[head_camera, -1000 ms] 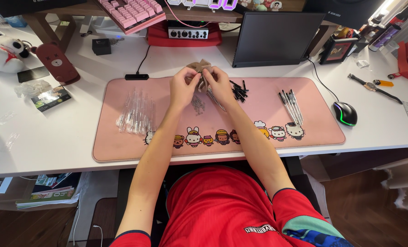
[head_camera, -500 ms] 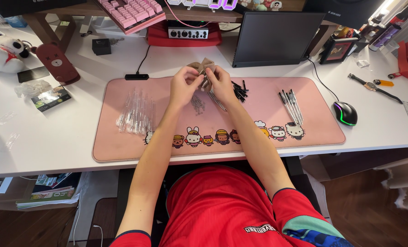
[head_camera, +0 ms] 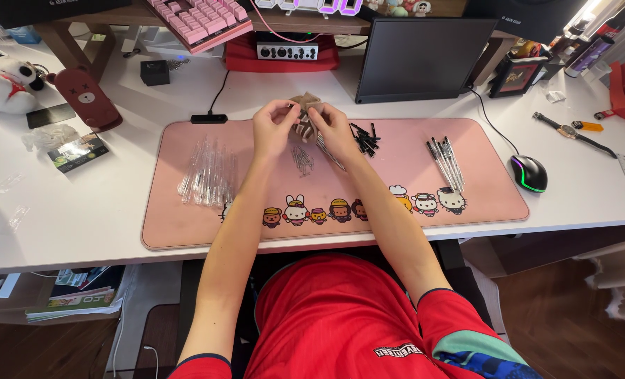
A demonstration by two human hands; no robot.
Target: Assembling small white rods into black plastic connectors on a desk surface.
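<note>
- Left hand [head_camera: 274,128] and right hand [head_camera: 328,129] both pinch a small brown pouch [head_camera: 304,107], held above the pink mat [head_camera: 186,224].
- Pouch looks soft, light, limp; best gripped at its rim.

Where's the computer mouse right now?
The black computer mouse sits on the white desk, just off the right edge of the pink desk mat, beyond the assembled pens.

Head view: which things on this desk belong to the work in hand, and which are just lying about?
In use: left hand, right hand, small brown pouch, clear tubes, black caps, assembled pens.
Lying about: mouse, keyboard, wristwatch, plush toy.
</note>
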